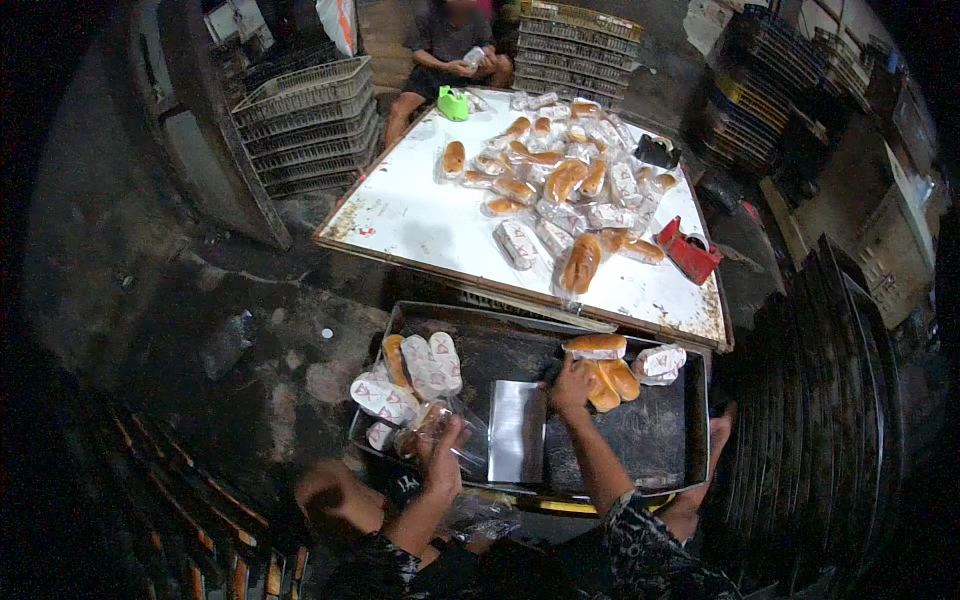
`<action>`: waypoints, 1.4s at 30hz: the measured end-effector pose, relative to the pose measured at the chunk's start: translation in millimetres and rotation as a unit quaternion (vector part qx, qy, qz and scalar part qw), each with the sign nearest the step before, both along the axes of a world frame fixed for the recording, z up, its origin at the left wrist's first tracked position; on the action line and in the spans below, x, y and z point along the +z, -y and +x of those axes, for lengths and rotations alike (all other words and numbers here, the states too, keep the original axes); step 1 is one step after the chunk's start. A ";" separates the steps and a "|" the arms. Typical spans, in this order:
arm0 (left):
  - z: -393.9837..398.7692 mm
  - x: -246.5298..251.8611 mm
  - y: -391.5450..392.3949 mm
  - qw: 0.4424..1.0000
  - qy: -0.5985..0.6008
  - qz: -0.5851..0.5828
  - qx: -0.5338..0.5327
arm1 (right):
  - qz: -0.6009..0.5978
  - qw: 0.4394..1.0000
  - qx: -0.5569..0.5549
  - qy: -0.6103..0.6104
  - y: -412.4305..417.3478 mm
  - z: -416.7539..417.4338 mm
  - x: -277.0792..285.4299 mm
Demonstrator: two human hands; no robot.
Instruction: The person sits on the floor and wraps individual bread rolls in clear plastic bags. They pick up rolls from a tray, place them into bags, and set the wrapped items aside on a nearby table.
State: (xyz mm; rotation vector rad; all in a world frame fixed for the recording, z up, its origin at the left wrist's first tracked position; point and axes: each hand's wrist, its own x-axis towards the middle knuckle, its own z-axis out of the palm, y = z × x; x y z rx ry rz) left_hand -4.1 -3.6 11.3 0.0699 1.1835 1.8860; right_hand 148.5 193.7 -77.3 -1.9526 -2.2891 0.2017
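A large dark metal baking tray (pixel 517 337) lies before me. My left hand (pixel 444 461) grips a bread roll (pixel 431 421) in a clear plastic bag, at the tray's left end. Beside it lie several paper-wrapped rolls (pixel 431 364), white with red print. My right hand (pixel 574 388) is at the left side of a few unbagged bread rolls (pixel 616 381); its fingertips are partly hidden, so a firm hold cannot be made out. A shiny flat stack of what look like plastic bags (pixel 517 431) lies between my hands. Another paper-wrapped roll (pixel 661 364) sits at the tray's right end.
Beyond the tray, a white-topped table (pixel 405 210) carries a heap of bagged rolls (pixel 566 180) and red (pixel 688 251), black (pixel 658 152) and green (pixel 453 103) tape dispensers. Another person (pixel 454 52) sits behind it. Stacked crates (pixel 311 127) and upright trays (pixel 810 405) flank the space.
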 end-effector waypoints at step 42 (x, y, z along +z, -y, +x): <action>89.5 -40.1 43.3 0.948 -0.006 -0.112 -0.297 | -0.066 0.973 0.080 -0.207 159.0 44.9 55.7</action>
